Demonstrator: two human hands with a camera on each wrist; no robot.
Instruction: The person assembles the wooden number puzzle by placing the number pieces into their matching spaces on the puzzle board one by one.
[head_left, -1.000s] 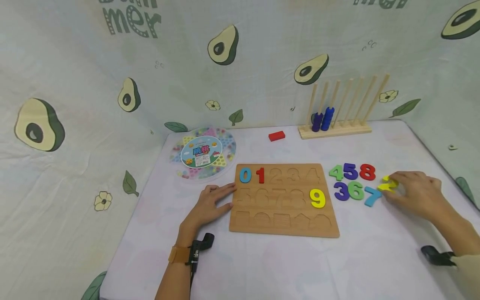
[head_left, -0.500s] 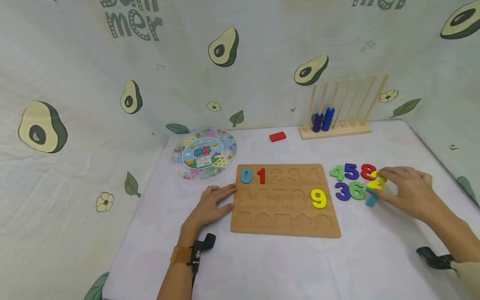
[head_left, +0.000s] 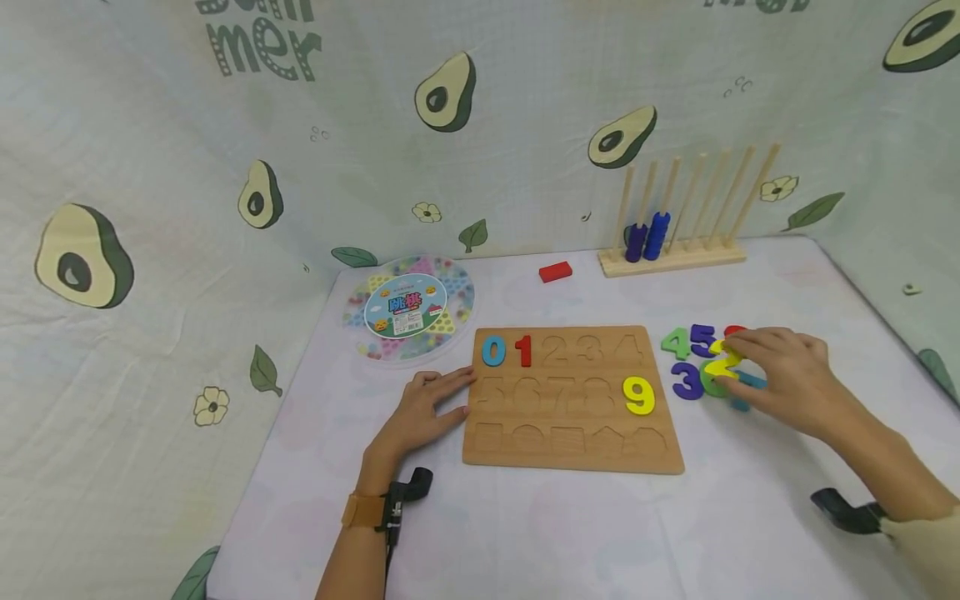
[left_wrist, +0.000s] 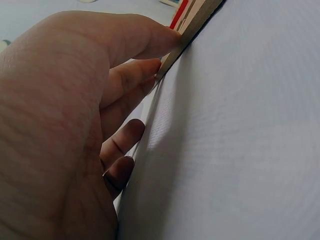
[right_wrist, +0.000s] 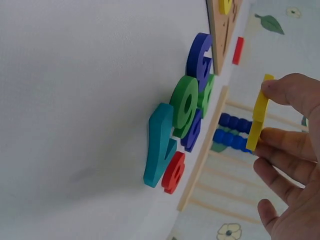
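Observation:
A wooden number board (head_left: 573, 417) lies flat on the table. In it sit a blue 0 (head_left: 485, 351), a red 1 (head_left: 525, 353) and a yellow 9 (head_left: 648, 392). My left hand (head_left: 416, 414) touches the board's left edge, thumb and fingertips (left_wrist: 167, 37) against its side in the left wrist view. Thumb and fingers of my right hand (head_left: 795, 383) pinch a yellow number 2 (right_wrist: 258, 117), raised above the loose numbers. Beneath it in the head view, the green 6 (right_wrist: 178, 102), blue 7 (right_wrist: 157, 140) and red 8 are partly hidden.
More loose numbers lie right of the board: a green 4 (head_left: 675, 343), purple 5 (head_left: 702, 335) and purple 3 (head_left: 687, 382). Behind them stands a wooden peg rack (head_left: 675, 263) with beads. A red block (head_left: 555, 272) and a round game box (head_left: 405, 305) lie at the back.
My right hand has lifted the yellow 2 from the far right and carried it left, over the 7, 8 and 6. The left hand stays at the board's edge.

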